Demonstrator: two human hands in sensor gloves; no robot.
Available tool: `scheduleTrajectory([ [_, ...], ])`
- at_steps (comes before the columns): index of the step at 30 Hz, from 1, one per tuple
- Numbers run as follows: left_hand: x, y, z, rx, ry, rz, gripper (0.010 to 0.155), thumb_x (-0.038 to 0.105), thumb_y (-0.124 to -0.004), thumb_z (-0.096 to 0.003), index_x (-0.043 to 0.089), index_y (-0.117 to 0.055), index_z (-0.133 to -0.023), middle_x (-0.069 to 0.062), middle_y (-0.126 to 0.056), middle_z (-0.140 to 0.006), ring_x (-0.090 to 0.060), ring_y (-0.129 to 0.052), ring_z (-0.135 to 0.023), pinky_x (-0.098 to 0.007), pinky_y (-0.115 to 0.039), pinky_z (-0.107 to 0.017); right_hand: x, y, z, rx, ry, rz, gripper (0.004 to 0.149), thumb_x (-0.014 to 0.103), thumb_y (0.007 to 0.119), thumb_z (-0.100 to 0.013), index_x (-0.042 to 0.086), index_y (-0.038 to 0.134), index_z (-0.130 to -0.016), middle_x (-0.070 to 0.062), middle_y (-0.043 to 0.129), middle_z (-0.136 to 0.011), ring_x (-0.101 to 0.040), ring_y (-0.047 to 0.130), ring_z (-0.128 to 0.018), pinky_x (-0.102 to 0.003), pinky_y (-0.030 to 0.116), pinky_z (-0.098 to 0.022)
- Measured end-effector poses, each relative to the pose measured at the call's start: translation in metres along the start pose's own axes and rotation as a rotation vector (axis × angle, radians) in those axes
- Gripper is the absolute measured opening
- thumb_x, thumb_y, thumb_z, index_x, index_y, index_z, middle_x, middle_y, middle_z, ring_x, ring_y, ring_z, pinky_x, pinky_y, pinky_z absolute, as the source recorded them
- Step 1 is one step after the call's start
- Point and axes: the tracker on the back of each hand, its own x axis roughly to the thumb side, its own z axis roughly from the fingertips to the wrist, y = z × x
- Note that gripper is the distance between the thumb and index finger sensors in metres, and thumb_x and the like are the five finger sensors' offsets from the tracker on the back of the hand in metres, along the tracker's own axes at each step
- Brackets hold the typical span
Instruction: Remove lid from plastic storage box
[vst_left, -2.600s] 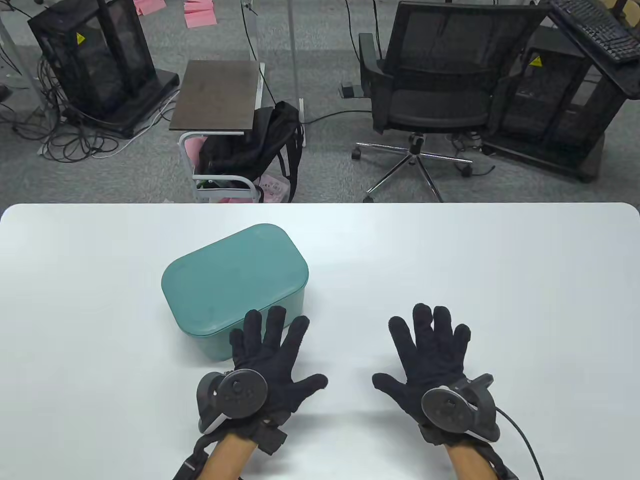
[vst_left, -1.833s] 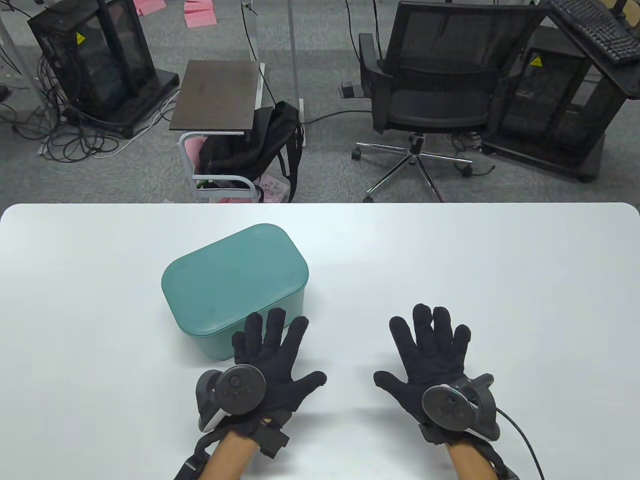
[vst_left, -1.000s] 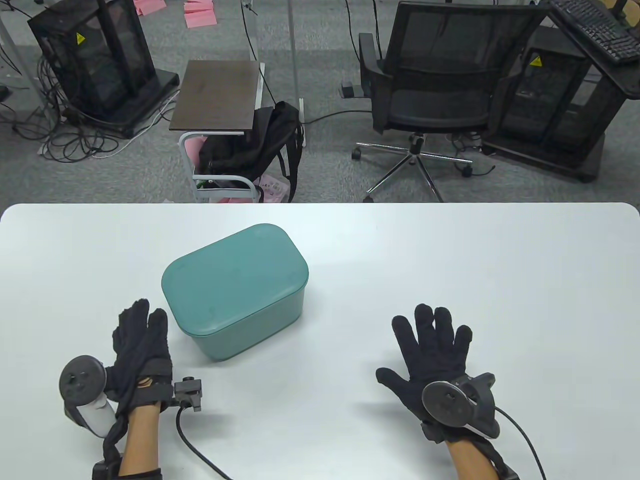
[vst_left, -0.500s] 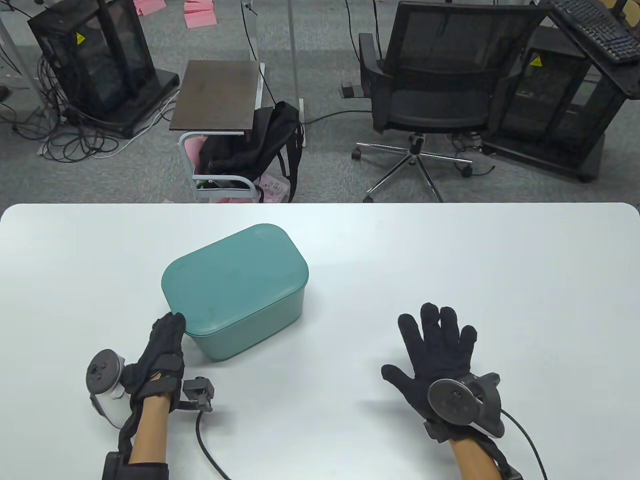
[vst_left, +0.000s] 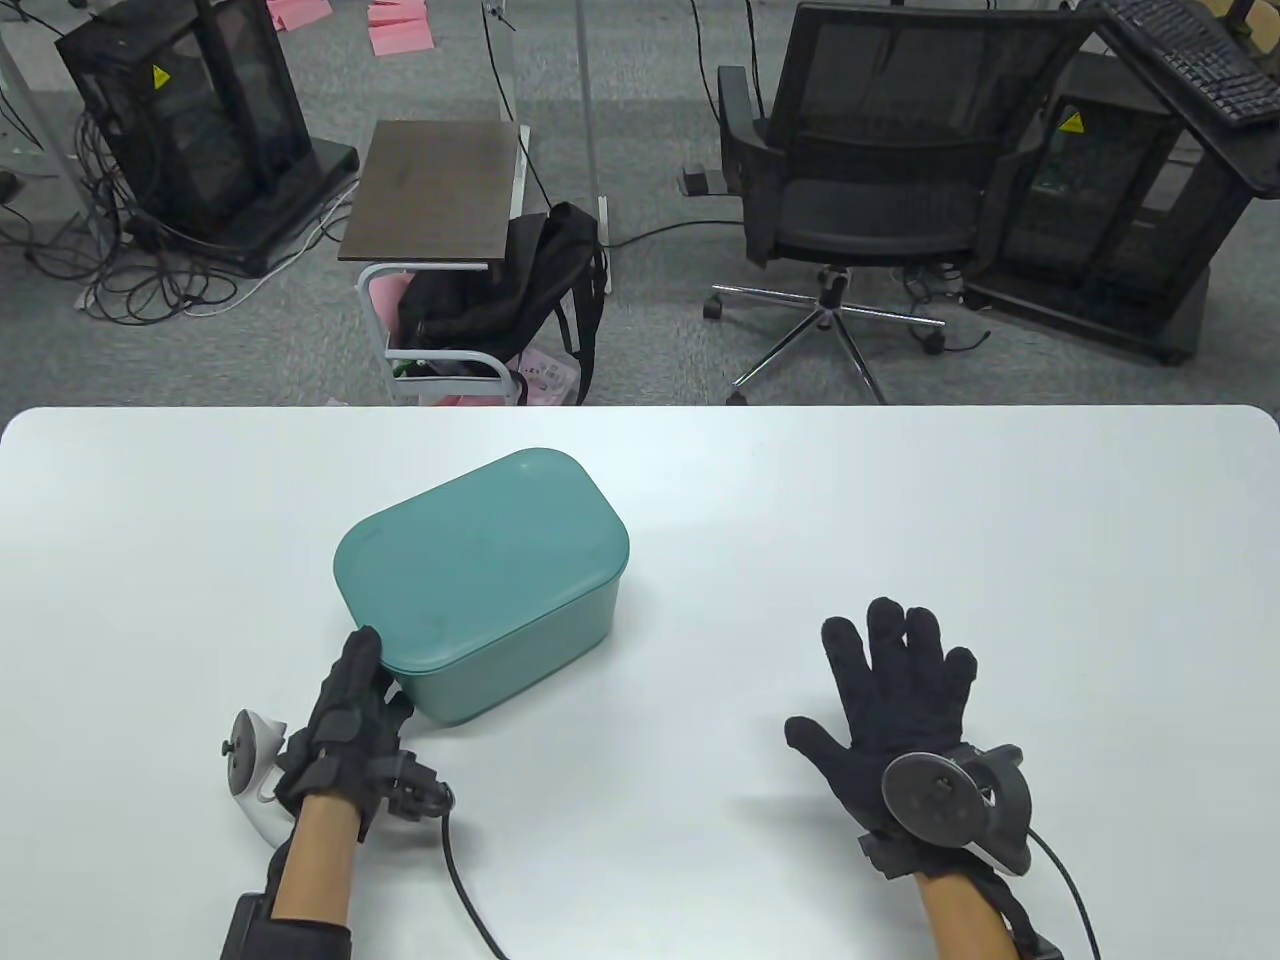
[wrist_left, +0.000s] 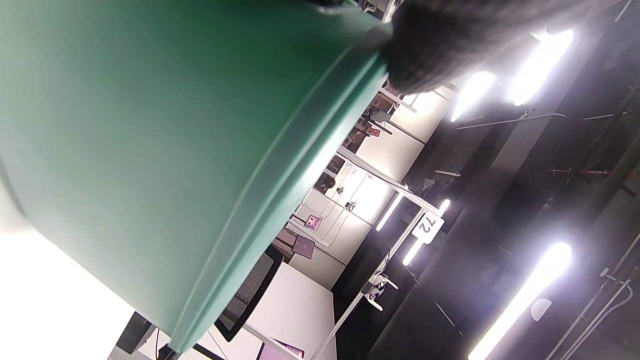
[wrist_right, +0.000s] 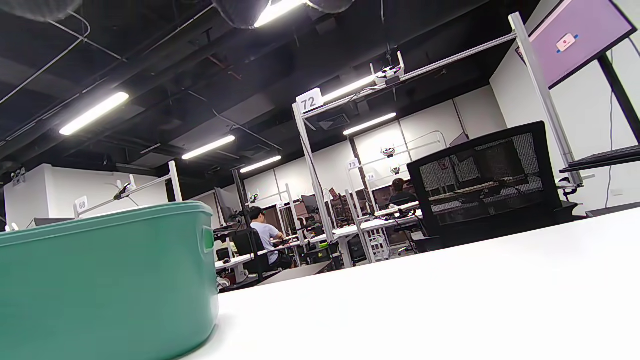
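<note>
A teal plastic storage box (vst_left: 520, 655) with its matching lid (vst_left: 480, 555) on stands left of the table's middle. My left hand (vst_left: 355, 680) touches the box's near left corner, fingertips at the lid's rim; how it grips is hidden. In the left wrist view the box wall (wrist_left: 140, 140) fills the frame and a gloved finger (wrist_left: 430, 45) lies on the lid's edge. My right hand (vst_left: 895, 680) rests flat on the table with fingers spread, well right of the box, holding nothing. The right wrist view shows the box (wrist_right: 100, 280) at the left.
The white table (vst_left: 900, 520) stretches wide to the right and behind the box. Beyond its far edge stand an office chair (vst_left: 860, 200), a small side table (vst_left: 430, 190) with a backpack, and black equipment racks. A cable (vst_left: 470, 890) trails from my left wrist.
My left hand swung from the box's near side out to the left, then came in to its near left corner. The box shifted slightly right. My right hand slid a little right.
</note>
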Motion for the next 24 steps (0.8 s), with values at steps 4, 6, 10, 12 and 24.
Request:
scheduleTrajectory([
  [4,0.001,-0.015,0.005,-0.073,0.005,-0.024,0.068,0.057,-0.069,-0.0575,0.004,-0.061,-0.099,-0.022,-0.003,-0.113,-0.053,-0.004,-0.099,-0.070,-0.021,-0.063,-0.006,-0.006,0.001,-0.022,0.023,-0.013,0.084,0.080,0.048,-0.052,0.029,0.031,-0.117,-0.017,0.024,-0.122,-0.050,0.022,-0.108,-0.079,0.026,-0.065],
  [6,-0.001,-0.025,0.009,-0.109,0.017,-0.025,0.068,0.057,-0.069,-0.0575,0.004,-0.061,-0.098,-0.023,-0.003,-0.113,-0.053,-0.005,-0.099,-0.070,-0.022,-0.063,-0.009,-0.009,0.001,-0.035,0.033,-0.020,0.084,0.080,0.048,-0.052,0.029,0.031,-0.117,-0.017,0.024,-0.122,-0.050,0.022,-0.108,-0.079,0.026,-0.065],
  [10,-0.008,-0.045,0.015,-0.199,0.058,-0.034,0.068,0.057,-0.068,-0.0574,0.004,-0.061,-0.098,-0.024,-0.004,-0.113,-0.054,-0.006,-0.099,-0.071,-0.023,-0.063,-0.017,-0.019,0.003,-0.080,0.059,-0.051,0.084,0.080,0.047,-0.052,0.029,0.032,-0.117,-0.017,0.024,-0.122,-0.050,0.023,-0.108,-0.079,0.027,-0.065],
  [12,-0.014,-0.056,0.019,-0.242,0.087,-0.037,0.068,0.058,-0.068,-0.0575,0.004,-0.061,-0.098,-0.024,-0.005,-0.113,-0.054,-0.006,-0.098,-0.071,-0.023,-0.063,-0.022,-0.024,0.004,-0.100,0.071,-0.055,0.084,0.080,0.046,-0.052,0.029,0.033,-0.117,-0.017,0.024,-0.123,-0.050,0.023,-0.108,-0.079,0.027,-0.065],
  [24,-0.053,-0.100,0.038,-0.398,0.258,-0.065,0.069,0.058,-0.067,-0.0572,0.003,-0.062,-0.098,-0.025,-0.007,-0.113,-0.056,-0.011,-0.097,-0.072,-0.026,-0.061,-0.043,-0.044,0.011,-0.186,0.137,-0.131,0.081,0.078,0.039,-0.053,0.029,0.034,-0.117,-0.017,0.025,-0.123,-0.051,0.024,-0.107,-0.078,0.029,-0.065],
])
